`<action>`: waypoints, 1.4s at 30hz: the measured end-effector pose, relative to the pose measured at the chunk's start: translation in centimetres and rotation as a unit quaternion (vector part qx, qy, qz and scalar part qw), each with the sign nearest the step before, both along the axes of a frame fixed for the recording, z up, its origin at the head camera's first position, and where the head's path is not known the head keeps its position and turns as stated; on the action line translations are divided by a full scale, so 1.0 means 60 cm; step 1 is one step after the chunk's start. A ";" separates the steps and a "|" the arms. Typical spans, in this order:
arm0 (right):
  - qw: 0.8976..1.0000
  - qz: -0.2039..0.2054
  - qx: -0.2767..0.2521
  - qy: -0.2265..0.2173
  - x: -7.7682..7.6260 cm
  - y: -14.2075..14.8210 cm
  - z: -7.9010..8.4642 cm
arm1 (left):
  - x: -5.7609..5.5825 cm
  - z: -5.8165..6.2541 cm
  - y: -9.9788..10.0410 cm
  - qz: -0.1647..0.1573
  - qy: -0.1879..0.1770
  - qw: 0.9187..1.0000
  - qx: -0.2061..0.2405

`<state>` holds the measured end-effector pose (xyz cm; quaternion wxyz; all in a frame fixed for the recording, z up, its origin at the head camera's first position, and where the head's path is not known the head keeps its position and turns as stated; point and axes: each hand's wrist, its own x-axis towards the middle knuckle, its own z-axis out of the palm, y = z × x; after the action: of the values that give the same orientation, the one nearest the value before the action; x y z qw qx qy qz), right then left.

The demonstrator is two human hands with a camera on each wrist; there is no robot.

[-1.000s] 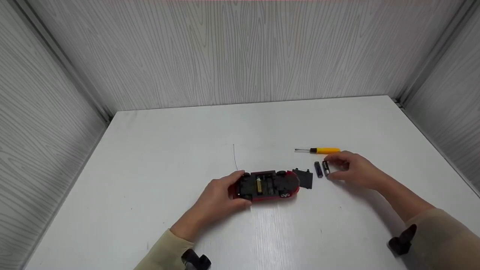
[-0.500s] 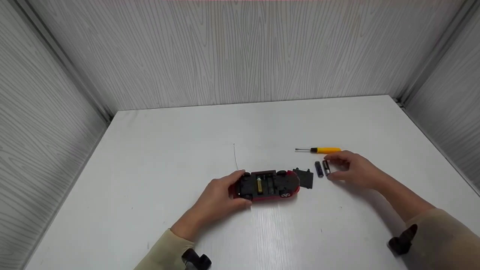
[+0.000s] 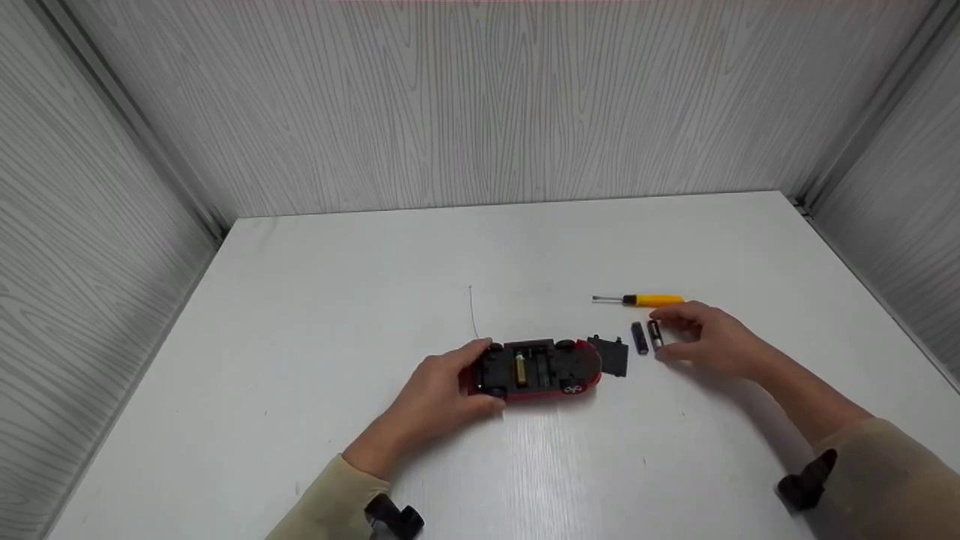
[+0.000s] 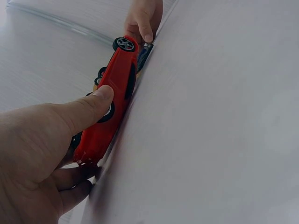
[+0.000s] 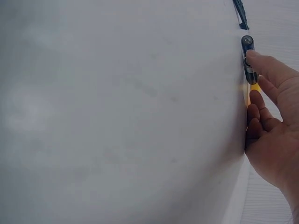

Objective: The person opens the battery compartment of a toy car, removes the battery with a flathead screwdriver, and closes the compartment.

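Note:
A red toy car (image 3: pixel 537 369) lies upside down on the table, its dark underside facing up. One gold-coloured battery (image 3: pixel 520 369) sits in its uncovered battery compartment. My left hand (image 3: pixel 439 386) grips the car's left end, thumb on the near side and fingers on the far side; the left wrist view shows the thumb against the red body (image 4: pixel 114 98). My right hand (image 3: pixel 709 341) pinches a black-and-silver battery (image 3: pixel 655 335) by its ends between thumb and finger. Just left of it lies a dark blue battery (image 3: pixel 639 338), with the black compartment cover (image 3: pixel 613 356) beside the car.
A screwdriver (image 3: pixel 651 300) with a yellow handle lies beyond the batteries, close to the right fingertips. A thin wire antenna (image 3: pixel 472 311) extends from the car toward the back. Wood-grained panels (image 3: pixel 480 105) wall the white table (image 3: pixel 337 285) at the back and sides.

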<state>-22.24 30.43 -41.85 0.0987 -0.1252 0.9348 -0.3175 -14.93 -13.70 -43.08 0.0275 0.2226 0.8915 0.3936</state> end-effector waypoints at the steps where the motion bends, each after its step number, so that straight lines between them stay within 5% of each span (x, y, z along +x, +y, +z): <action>1: 1.000 0.000 -0.002 0.001 0.001 0.000 0.001 | 0.000 0.000 0.001 -0.001 0.000 1.000 0.000; 8: 0.999 -0.004 -0.038 0.007 0.007 -0.001 0.017 | -0.002 0.000 0.002 -0.010 0.025 1.000 0.002; 15: 0.995 0.006 -0.075 0.062 0.022 -0.031 0.052 | -0.004 -0.001 -0.002 -0.006 0.015 1.000 -0.001; 24: 0.983 0.088 -0.110 0.119 0.051 -0.130 0.075 | -0.002 -0.001 -0.004 -0.007 0.026 1.000 0.004; 33: 0.973 0.139 -0.127 0.130 0.063 -0.212 0.080 | -0.002 -0.003 -0.003 -0.006 0.026 1.000 0.003; 42: 0.981 0.140 -0.077 0.112 0.070 -0.264 0.065 | -0.002 -0.002 -0.005 -0.005 0.013 1.000 0.005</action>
<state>-18.02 14.60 -37.95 0.0271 -0.2967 0.8859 -0.3555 -15.07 -14.03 -43.17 0.0168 0.2328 0.8886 0.3950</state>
